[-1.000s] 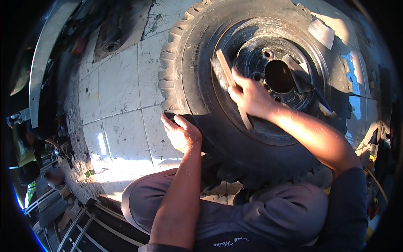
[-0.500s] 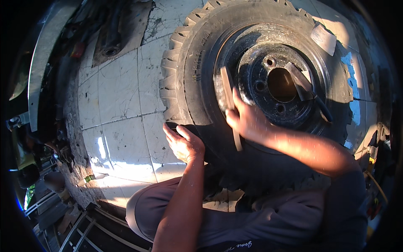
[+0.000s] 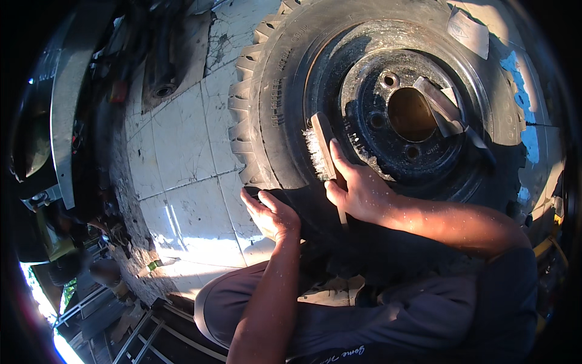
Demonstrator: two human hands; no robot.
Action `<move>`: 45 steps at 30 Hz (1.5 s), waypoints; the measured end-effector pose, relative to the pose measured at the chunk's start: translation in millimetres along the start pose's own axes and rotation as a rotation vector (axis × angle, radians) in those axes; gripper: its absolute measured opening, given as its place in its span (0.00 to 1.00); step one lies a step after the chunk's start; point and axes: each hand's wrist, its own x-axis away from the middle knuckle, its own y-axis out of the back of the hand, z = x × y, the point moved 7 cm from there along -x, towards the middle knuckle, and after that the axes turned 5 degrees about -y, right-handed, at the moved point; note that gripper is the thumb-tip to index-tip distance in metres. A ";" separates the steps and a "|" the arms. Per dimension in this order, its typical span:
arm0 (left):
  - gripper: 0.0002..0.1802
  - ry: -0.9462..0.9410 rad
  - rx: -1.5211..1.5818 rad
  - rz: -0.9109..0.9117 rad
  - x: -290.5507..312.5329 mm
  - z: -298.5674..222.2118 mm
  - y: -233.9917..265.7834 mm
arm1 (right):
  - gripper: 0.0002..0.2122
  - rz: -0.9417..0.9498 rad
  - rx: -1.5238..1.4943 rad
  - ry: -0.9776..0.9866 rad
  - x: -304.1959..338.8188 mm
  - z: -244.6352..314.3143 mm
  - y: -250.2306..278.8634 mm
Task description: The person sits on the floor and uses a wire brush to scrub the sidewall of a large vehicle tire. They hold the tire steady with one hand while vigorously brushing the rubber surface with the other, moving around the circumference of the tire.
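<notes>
A large tyre (image 3: pixel 285 109) with a dark steel rim (image 3: pixel 418 121) lies flat on a floor of cracked white tiles (image 3: pixel 182 158), filling the upper right of the view. The person sits at its near edge, knees in grey trousers (image 3: pixel 339 315) at the bottom.

The right hand (image 3: pixel 357 191) is closed around the handle of a brush (image 3: pixel 321 151). The brush rests on the tyre's sidewall just left of the rim, bristles facing left against the rubber, head pointing away from the person. The right forearm comes in from the lower right, across the tyre.

The left hand (image 3: pixel 273 212) presses on the tyre's near tread edge, fingers curled over the rubber, its grip closed on the tyre. It sits just left of and below the right hand.

A flat metal bar (image 3: pixel 448 115) lies across the rim's centre hole. A pale patch (image 3: pixel 467 30) sits on the far sidewall. Dark clutter and a curved metal panel (image 3: pixel 63 121) line the left edge.
</notes>
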 end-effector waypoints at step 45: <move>0.35 -0.011 0.149 0.060 -1.3 2.7 -15.4 | 0.33 -0.213 0.097 -0.003 -98.0 -10.6 55.7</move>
